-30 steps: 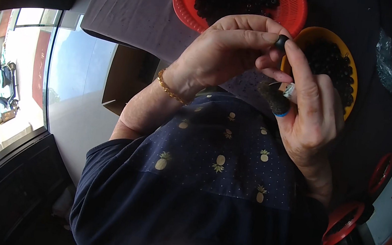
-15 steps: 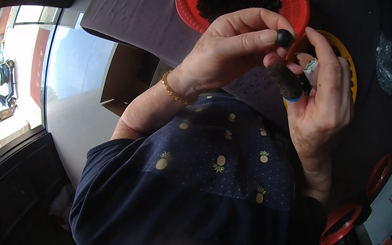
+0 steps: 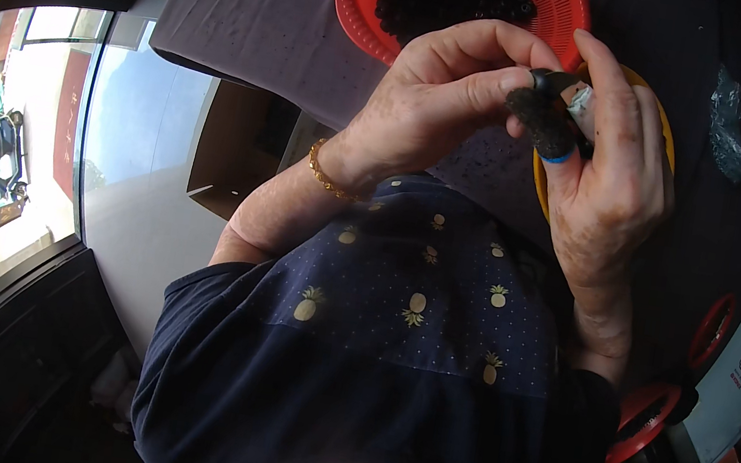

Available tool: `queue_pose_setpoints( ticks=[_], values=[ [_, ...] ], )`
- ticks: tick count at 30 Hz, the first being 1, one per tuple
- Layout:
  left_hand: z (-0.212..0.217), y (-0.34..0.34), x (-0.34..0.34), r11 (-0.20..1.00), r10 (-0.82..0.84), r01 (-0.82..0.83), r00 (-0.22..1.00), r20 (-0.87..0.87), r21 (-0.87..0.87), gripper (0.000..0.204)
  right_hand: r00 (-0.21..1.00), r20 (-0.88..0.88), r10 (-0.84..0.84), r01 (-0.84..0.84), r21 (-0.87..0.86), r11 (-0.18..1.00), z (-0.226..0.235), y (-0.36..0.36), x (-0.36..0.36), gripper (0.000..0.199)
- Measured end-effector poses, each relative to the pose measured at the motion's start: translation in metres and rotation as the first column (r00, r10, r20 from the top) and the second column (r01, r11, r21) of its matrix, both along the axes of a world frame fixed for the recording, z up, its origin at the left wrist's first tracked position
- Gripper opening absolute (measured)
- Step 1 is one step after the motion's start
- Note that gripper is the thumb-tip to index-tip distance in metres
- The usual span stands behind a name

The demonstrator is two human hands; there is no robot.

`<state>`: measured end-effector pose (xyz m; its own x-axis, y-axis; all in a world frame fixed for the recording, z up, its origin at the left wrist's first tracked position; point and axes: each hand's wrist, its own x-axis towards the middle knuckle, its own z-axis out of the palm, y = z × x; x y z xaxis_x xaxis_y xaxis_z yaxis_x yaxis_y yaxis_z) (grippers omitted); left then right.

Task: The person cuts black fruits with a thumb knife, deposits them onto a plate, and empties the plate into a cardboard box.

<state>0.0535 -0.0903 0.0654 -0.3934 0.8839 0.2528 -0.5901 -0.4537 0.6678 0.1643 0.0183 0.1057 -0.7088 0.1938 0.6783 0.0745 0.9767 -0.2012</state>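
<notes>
My left hand (image 3: pixel 453 82) pinches a small black round ball (image 3: pixel 540 81) between thumb and forefinger. It could be a berry or a bead; its kind is not clear. Close against it, my right hand (image 3: pixel 622 163) is curled around a small piece wrapped in white (image 3: pixel 583 110), perhaps a short blade, mostly hidden by the fingers. A dark, dirty sleeve with a blue edge (image 3: pixel 542 123) covers my right thumb. Beyond my left hand lies a red plastic basket (image 3: pixel 358 17) heaped with black round balls (image 3: pixel 450 1). Behind my right hand, a yellow bowl (image 3: pixel 543 185) shows only its rim.
Dark crumbs dot the grey cloth (image 3: pixel 258 17) on the table. Crumpled clear plastic (image 3: pixel 731 126) lies at the right. An open cardboard box (image 3: pixel 230 150) stands below the table's left edge. Red round containers (image 3: pixel 643 426) sit at the lower right.
My right hand's thumb and the white-wrapped piece have closed in on the black ball, which is now partly covered. My left hand has shifted only slightly.
</notes>
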Motion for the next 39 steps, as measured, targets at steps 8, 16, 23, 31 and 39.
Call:
queue_pose_setpoints(
  ticks=[8,16,23,31,39],
  values=[
    [0.001,0.001,0.004,0.999,0.037,-0.037,0.999,0.032,-0.001,0.021,0.999,0.038,0.009,-0.008,-0.023,1.0,0.0,-0.003,0.003,0.034],
    [0.004,0.006,0.005,1.0,0.008,-0.01,0.997,0.079,0.024,0.021,0.999,0.003,0.038,-0.037,-0.135,0.99,0.008,-0.002,0.006,0.04],
    [0.0,0.004,0.003,0.999,0.029,-0.03,1.0,0.003,0.031,0.027,1.0,0.011,0.002,-0.001,-0.056,0.998,0.007,-0.006,0.001,0.042],
    [0.003,0.004,0.005,0.999,0.038,-0.04,0.998,0.048,0.028,0.02,0.999,0.03,-0.043,0.044,-0.043,0.998,0.003,-0.003,0.003,0.038],
    [0.004,0.005,0.008,0.998,0.053,-0.055,0.994,0.091,0.014,0.02,1.0,-0.013,0.025,-0.026,-0.059,0.998,-0.002,-0.001,0.002,0.031]
  ],
)
